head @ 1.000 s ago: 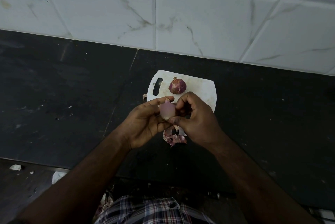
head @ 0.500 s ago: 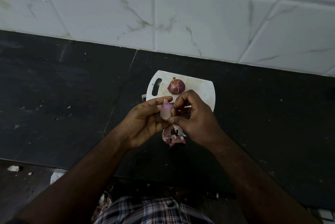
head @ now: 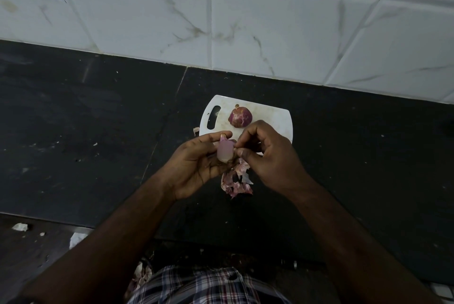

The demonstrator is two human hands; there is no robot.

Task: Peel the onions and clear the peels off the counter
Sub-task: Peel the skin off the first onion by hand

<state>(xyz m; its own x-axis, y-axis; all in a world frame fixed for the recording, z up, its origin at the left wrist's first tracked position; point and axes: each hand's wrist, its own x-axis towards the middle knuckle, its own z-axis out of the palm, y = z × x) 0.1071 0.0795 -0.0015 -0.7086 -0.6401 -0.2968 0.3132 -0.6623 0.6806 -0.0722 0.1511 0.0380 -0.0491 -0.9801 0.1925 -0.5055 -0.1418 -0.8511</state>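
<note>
On the black counter point(head: 98, 131), an unpeeled onion point(head: 240, 117) sits on the white cutting board point(head: 275, 117). The left hand point(head: 196, 166) grips a pale peeled onion point(head: 224, 152); the right hand point(head: 267, 156) pinches its skin above the peels point(head: 235, 180).

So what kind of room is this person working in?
Most likely a home kitchen: a dark stone counter against white marble-look wall tiles, a small white plastic cutting board holding a red onion, and the hands peeling another.

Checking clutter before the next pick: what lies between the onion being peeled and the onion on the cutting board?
Only bare white cutting board, seen from the head view. The unpeeled onion sits just beyond the held onion.
</note>
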